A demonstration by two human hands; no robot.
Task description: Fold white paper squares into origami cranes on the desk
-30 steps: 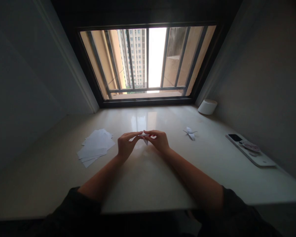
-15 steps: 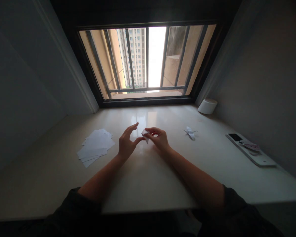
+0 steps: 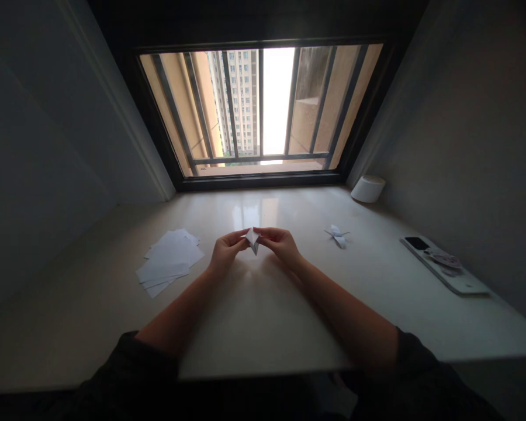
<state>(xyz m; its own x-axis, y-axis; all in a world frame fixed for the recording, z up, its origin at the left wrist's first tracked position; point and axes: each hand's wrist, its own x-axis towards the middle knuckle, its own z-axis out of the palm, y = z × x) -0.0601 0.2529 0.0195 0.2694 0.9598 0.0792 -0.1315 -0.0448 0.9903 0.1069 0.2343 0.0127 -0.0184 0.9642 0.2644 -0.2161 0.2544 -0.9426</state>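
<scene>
A small folded white paper [image 3: 253, 238] is held up between both hands over the middle of the pale tabletop [image 3: 263, 327], one point of it facing down. My left hand [image 3: 227, 250] pinches its left side between thumb and fingers. On the right side, my right hand [image 3: 281, 244] grips it the same way, fingertips near its top. The two hands are close together with the paper between them.
Several loose white sheets [image 3: 169, 257] lie in an overlapping pile at the left. To the right are a folded paper figure [image 3: 336, 235], a phone [image 3: 445, 266] and a white cylindrical object [image 3: 368, 189]. Behind the surface stands a barred window [image 3: 262, 111].
My left hand, whose fingers were spread apart, has closed on the folded paper. The paper has shifted slightly left and turned, showing more of its front.
</scene>
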